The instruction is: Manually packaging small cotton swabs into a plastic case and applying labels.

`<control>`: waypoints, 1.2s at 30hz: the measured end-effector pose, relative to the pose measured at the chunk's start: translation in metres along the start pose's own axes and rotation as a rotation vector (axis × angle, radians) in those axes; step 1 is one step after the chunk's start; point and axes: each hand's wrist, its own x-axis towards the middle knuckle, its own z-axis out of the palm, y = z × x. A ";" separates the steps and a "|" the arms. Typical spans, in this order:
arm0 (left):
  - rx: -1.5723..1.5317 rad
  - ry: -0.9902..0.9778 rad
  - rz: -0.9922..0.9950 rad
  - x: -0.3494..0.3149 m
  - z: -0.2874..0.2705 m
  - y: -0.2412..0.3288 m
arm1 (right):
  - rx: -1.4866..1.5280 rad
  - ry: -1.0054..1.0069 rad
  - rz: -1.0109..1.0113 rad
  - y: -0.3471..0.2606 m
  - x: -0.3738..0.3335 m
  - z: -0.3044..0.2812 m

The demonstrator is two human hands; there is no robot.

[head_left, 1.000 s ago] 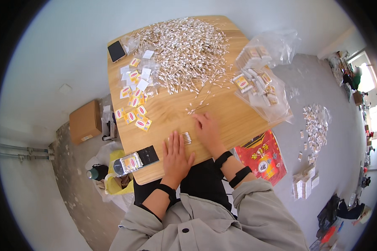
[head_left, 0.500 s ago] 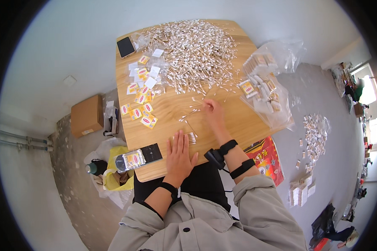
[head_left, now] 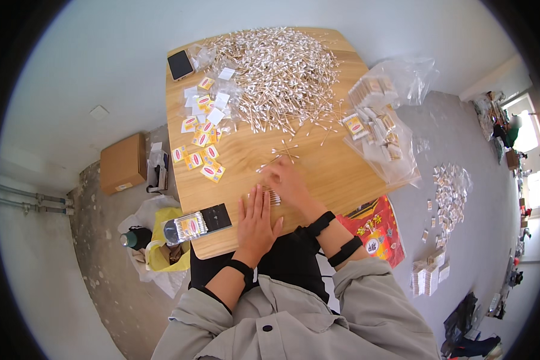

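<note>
Can't see much of the row of cotton swabs (head_left: 275,197) near the wooden table's (head_left: 330,174) front edge, since the left hand (head_left: 258,221) is lying flat over it, fingers straight. Right hand's (head_left: 287,182) curled just beside; can't tell if it's pinching anything.

Across the far part of your bench (head_left: 342,171) lies a heap of swabs (head_left: 282,78), with a flat device (head_left: 180,65) to its left and label cards (head_left: 201,137) strewn down the left side. Right of the heap, a bag of packets (head_left: 381,132) lies along the right edge. A few loose swabs (head_left: 287,150) lie between the heap and your right grip (head_left: 285,180). Your left grip (head_left: 258,219) is over a row of swabs (head_left: 275,197) near the front edge; left of it, a filled packet (head_left: 191,227) rests on a holder (head_left: 217,218). On the floor, a carton (head_left: 123,163) stands left, scattered packets (head_left: 450,192) right.
</note>
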 end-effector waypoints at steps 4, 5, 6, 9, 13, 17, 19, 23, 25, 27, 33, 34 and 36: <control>-0.012 0.016 0.009 0.000 -0.001 0.002 | -0.139 0.370 -0.020 0.008 0.014 -0.001; -0.014 0.016 0.012 0.000 -0.001 0.003 | -0.141 0.373 -0.019 0.013 0.016 -0.004; -0.010 0.026 0.012 0.000 0.000 0.003 | -0.235 0.336 -0.074 0.013 0.018 -0.007; 0.004 0.036 0.011 -0.001 0.001 0.000 | -0.306 0.239 -0.148 0.004 0.018 -0.007; -0.020 0.021 0.003 -0.001 0.001 0.000 | -0.180 0.024 -0.068 -0.005 0.006 -0.002; -0.002 0.037 0.009 -0.001 0.001 -0.001 | -0.007 0.034 0.078 -0.005 0.003 0.001; -0.026 0.024 0.017 0.000 0.000 0.000 | 0.118 0.137 0.093 0.000 0.010 0.000; -0.018 0.019 0.009 0.000 -0.001 0.000 | -0.075 0.081 0.047 -0.002 0.020 -0.004; -0.032 0.023 0.003 0.000 0.000 0.000 | -0.094 0.006 -0.059 0.000 0.021 -0.001; -0.041 0.033 0.004 0.000 0.001 0.000 | -0.102 -0.061 -0.050 0.002 0.019 -0.002; -0.115 0.078 -0.014 -0.002 0.000 -0.002 | 0.078 0.089 0.036 0.009 -0.004 -0.009; -0.136 0.106 -0.020 -0.002 -0.001 -0.002 | 0.136 0.319 0.039 0.012 -0.009 -0.007; -0.109 0.082 -0.033 0.003 -0.005 -0.004 | 0.307 0.369 0.145 0.013 -0.023 -0.002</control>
